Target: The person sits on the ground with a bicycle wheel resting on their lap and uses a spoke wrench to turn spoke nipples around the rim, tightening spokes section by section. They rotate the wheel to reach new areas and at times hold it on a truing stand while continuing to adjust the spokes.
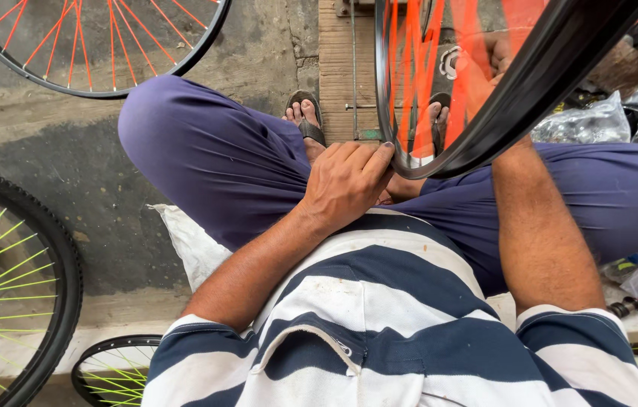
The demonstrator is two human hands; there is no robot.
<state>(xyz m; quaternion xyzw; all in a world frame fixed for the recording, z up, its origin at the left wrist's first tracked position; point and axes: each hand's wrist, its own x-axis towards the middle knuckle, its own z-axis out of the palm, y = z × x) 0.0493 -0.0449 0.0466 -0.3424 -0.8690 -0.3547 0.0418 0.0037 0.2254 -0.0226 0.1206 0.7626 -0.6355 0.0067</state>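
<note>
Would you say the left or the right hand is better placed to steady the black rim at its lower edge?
Probably the left hand: its fingertips already rest against the black rim at the bottom, while the right hand is up behind the orange spokes.

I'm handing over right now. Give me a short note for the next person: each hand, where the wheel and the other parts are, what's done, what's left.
Left hand: fingers pressed on the lower edge of the black rim, gripping it.
Right hand: behind the orange spokes, blurred; grip cannot be told.
The rim stands upright between the knees over a wooden board.
Other wheels: an orange-spoked wheel top left, a tyred yellow-green-spoked wheel left, a smaller one below.
Plastic bags lie to the right.
Done: spokes are in the rim.
Left: no tyre on this rim yet.
</note>
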